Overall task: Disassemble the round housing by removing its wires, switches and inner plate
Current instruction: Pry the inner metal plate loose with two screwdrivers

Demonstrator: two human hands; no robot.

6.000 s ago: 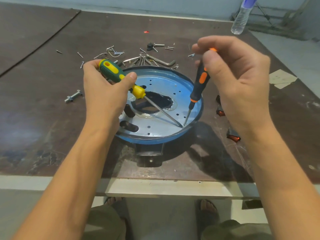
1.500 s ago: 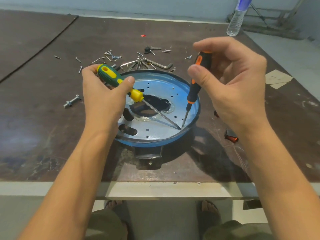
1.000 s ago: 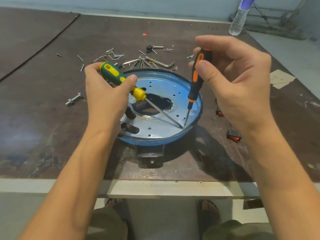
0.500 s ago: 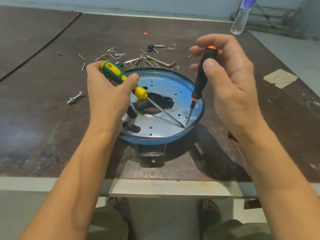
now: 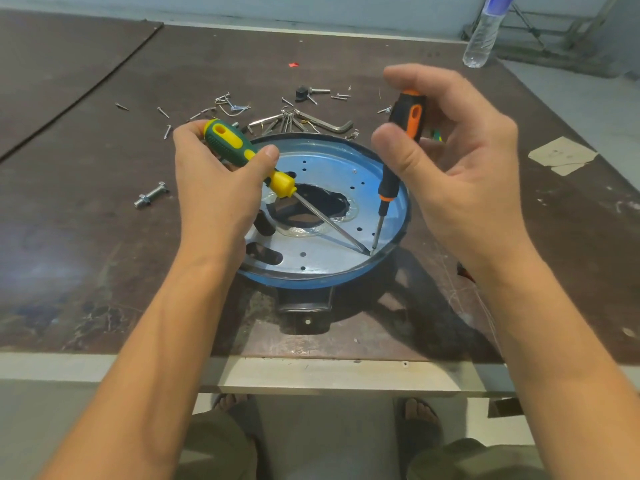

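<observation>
The round blue housing (image 5: 398, 237) lies open side up near the table's front edge. Its perforated metal inner plate (image 5: 332, 168), with a dark middle opening, sits inside. My left hand (image 5: 214, 188) grips a green and yellow screwdriver (image 5: 242, 154), whose shaft slants down to the plate's near right rim. My right hand (image 5: 464, 174) pinches a black and orange screwdriver (image 5: 407, 123) held nearly upright. Both tips meet at the same spot by the rim. A red switch (image 5: 464, 271) peeks out beside my right wrist.
Loose screws, hex keys (image 5: 322, 123) and clips lie scattered behind the housing. A bolt (image 5: 150, 195) rests to the left. A plastic bottle (image 5: 483, 32) stands at the far right, taped paper (image 5: 561, 155) to the right. The table's front edge (image 5: 311, 375) is close to me.
My right hand has re-gripped the black and orange screwdriver, fingers shifting on the handle as it turns. The left hand and its screwdriver have stayed in place.
</observation>
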